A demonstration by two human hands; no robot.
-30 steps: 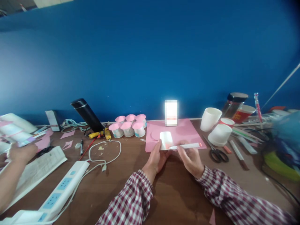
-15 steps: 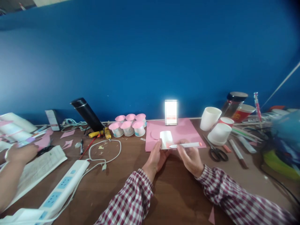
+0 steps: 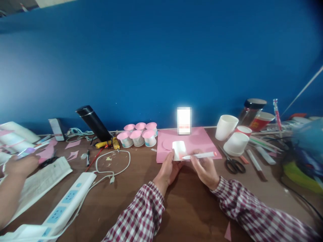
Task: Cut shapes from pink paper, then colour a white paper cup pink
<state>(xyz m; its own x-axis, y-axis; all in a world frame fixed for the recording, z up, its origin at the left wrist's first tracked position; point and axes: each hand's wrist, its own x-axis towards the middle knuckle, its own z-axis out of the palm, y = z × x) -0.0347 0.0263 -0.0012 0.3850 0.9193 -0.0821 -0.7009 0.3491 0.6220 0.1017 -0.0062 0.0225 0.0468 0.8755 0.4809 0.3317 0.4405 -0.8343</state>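
Observation:
Held upright over the pink paper [image 3: 196,139] is a small white paper cup [image 3: 178,147], its lower part tinted pinkish orange. My left hand [image 3: 167,169] is closed around its left side and base; some of the fingers are hidden behind it. A white marker pen [image 3: 205,155] with an orange end is pinched in my right hand [image 3: 205,168]. Its tip points left and meets the coloured patch near the cup's bottom.
Several pink-topped cups [image 3: 137,137] stand left of the paper. To the right are white cups [image 3: 227,127], scissors [image 3: 234,165] and more markers [image 3: 254,160]. A power strip [image 3: 68,196], a black flask [image 3: 93,122] and another person's hand [image 3: 21,164] are at left.
The marker has shifted very slightly in my right hand while its tip stays by the cup. The other person's hand at far left has moved a little.

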